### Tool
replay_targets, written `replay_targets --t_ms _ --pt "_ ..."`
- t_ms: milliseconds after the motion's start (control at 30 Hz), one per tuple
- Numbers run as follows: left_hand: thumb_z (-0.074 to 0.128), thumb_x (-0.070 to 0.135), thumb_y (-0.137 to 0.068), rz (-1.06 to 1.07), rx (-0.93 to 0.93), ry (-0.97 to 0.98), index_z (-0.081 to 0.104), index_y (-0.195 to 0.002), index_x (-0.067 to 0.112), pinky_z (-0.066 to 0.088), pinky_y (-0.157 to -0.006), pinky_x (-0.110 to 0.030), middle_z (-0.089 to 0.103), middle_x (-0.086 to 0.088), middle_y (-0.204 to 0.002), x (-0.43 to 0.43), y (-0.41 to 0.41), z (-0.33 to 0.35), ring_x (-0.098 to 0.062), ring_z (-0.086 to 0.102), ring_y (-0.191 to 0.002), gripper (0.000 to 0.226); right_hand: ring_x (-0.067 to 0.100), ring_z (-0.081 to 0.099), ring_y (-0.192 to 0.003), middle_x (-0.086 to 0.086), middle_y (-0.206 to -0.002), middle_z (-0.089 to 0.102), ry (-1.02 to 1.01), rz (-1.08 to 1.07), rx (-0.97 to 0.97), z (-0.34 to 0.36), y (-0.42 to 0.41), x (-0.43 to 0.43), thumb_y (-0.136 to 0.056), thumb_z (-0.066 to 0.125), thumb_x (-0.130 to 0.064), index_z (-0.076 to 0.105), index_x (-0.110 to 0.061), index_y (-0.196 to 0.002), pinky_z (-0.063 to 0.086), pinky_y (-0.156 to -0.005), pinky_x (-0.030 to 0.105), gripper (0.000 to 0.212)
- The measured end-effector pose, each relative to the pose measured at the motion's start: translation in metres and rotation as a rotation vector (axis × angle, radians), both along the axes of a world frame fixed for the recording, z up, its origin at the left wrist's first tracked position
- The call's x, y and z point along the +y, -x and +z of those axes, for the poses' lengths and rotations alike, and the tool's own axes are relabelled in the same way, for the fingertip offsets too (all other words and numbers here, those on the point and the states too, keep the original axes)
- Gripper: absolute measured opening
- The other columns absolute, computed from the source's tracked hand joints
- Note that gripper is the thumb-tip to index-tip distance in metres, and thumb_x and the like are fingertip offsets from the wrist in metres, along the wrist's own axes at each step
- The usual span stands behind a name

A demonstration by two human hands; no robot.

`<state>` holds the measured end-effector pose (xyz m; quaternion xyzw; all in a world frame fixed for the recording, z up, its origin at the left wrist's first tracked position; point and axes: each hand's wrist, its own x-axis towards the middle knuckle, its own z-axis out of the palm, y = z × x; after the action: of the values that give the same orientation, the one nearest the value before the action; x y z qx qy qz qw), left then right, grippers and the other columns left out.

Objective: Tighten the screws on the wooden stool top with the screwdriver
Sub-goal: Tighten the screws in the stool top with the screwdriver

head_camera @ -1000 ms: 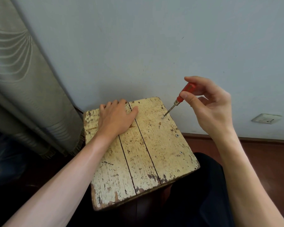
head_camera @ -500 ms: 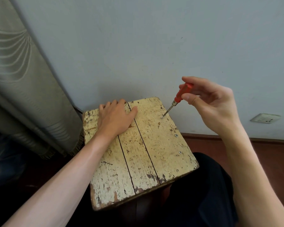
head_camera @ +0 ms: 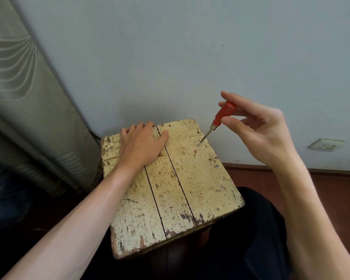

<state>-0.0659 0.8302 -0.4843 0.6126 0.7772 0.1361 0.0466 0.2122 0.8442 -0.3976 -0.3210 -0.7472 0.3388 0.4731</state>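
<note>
The wooden stool top (head_camera: 170,188) is three worn, cream-painted planks. My left hand (head_camera: 142,144) lies flat on its far left part, fingers straight, pressing it down. My right hand (head_camera: 257,132) pinches the red handle of a small screwdriver (head_camera: 222,115) between thumb and fingers. The shaft slants down to the left, and its tip sits in a screw (head_camera: 198,144) near the far right edge of the right plank. Two more screw heads show along that edge, one (head_camera: 216,166) nearer me and another (head_camera: 221,187) closer still.
A pale wall stands right behind the stool, with a socket (head_camera: 326,144) low on the right. A grey curtain (head_camera: 29,118) hangs at the left, down to the floor. My dark trouser leg (head_camera: 250,229) lies beside the stool's right front corner.
My right hand's fingers have shifted round the red handle and the handle has tilted slightly more upright. The tip stays on the same screw. My left hand has not moved.
</note>
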Motion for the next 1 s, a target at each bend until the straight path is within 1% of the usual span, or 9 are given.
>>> replay_targets --t_ms 133,267,367,533,600,700,767,867,1000 --pt "0.024 0.075 -0.093 0.001 0.000 -0.001 0.053 -0.139 0.024 0.030 -0.102 -0.047 0.062 -0.002 -0.128 0.000 0.000 0.000 -0.025 0.053 -0.118 0.075 0.017 0.078 -0.114 -0.010 -0.120 0.080 0.042 0.019 0.036 0.002 -0.001 0.000 -0.099 0.071 -0.004 0.071 -0.038 -0.131 0.060 -0.090 0.030 0.046" --pt "0.024 0.075 -0.094 0.000 0.004 -0.011 0.054 -0.138 0.023 0.031 -0.101 -0.046 0.062 -0.002 -0.126 -0.001 0.000 -0.001 -0.025 0.053 -0.116 0.075 0.017 0.080 -0.109 -0.004 -0.107 0.081 0.060 -0.040 0.068 0.002 0.003 -0.003 -0.097 0.077 -0.004 0.074 -0.034 -0.123 0.058 -0.075 0.025 0.040" --pt "0.024 0.075 -0.093 0.000 -0.001 -0.005 0.054 -0.138 0.023 0.030 -0.101 -0.046 0.062 -0.002 -0.125 -0.001 0.000 -0.001 -0.025 0.053 -0.117 0.075 0.017 0.081 -0.097 -0.007 -0.098 0.079 0.035 -0.155 0.067 0.000 0.006 -0.005 -0.093 0.085 -0.011 0.071 -0.035 -0.115 0.058 -0.067 0.034 0.035" --pt "0.024 0.075 -0.093 -0.003 0.006 0.003 0.054 -0.138 0.023 0.031 -0.101 -0.046 0.062 -0.002 -0.126 0.001 0.000 0.000 -0.025 0.053 -0.117 0.075 0.009 0.078 -0.096 -0.019 -0.100 0.078 0.009 -0.201 0.069 -0.002 0.012 -0.008 -0.094 0.085 -0.017 0.072 -0.043 -0.117 0.059 -0.065 0.041 0.038" --pt "0.024 0.075 -0.093 -0.004 0.008 0.000 0.054 -0.138 0.023 0.031 -0.100 -0.046 0.063 -0.002 -0.125 0.000 0.000 0.001 -0.026 0.054 -0.116 0.075 0.013 0.078 -0.105 -0.014 -0.106 0.078 -0.005 -0.161 0.044 -0.002 0.008 -0.006 -0.096 0.082 -0.016 0.075 -0.041 -0.125 0.061 -0.067 0.037 0.039" --pt "0.024 0.074 -0.093 -0.004 0.002 -0.002 0.054 -0.137 0.022 0.031 -0.100 -0.046 0.063 -0.002 -0.123 0.000 0.001 0.001 -0.026 0.054 -0.115 0.075 0.021 0.077 -0.118 -0.007 -0.117 0.078 -0.010 -0.060 0.012 -0.005 0.002 0.000 -0.100 0.075 -0.010 0.072 -0.028 -0.139 0.059 -0.079 0.024 0.043" --pt "0.023 0.074 -0.092 -0.003 0.003 0.003 0.054 -0.137 0.022 0.031 -0.100 -0.046 0.063 -0.002 -0.123 0.000 0.001 0.001 -0.026 0.054 -0.115 0.075 0.023 0.077 -0.118 -0.005 -0.120 0.078 0.017 -0.023 0.037 -0.006 0.001 0.002 -0.101 0.072 -0.002 0.070 -0.025 -0.141 0.059 -0.084 0.024 0.046" --pt "0.023 0.075 -0.092 -0.002 -0.002 0.004 0.054 -0.137 0.022 0.031 -0.101 -0.046 0.063 -0.002 -0.124 0.000 0.000 0.002 -0.026 0.053 -0.115 0.075 0.021 0.079 -0.113 -0.007 -0.118 0.079 0.028 0.000 0.072 -0.004 0.004 0.001 -0.100 0.071 0.003 0.070 -0.031 -0.137 0.059 -0.080 0.024 0.050" --pt "0.024 0.074 -0.093 -0.003 0.005 0.004 0.054 -0.138 0.022 0.031 -0.101 -0.046 0.063 -0.002 -0.125 -0.001 0.000 0.002 -0.025 0.053 -0.116 0.075 0.017 0.080 -0.104 -0.008 -0.105 0.079 0.041 -0.077 0.080 -0.001 0.007 -0.004 -0.094 0.081 -0.003 0.072 -0.034 -0.123 0.059 -0.069 0.027 0.043"
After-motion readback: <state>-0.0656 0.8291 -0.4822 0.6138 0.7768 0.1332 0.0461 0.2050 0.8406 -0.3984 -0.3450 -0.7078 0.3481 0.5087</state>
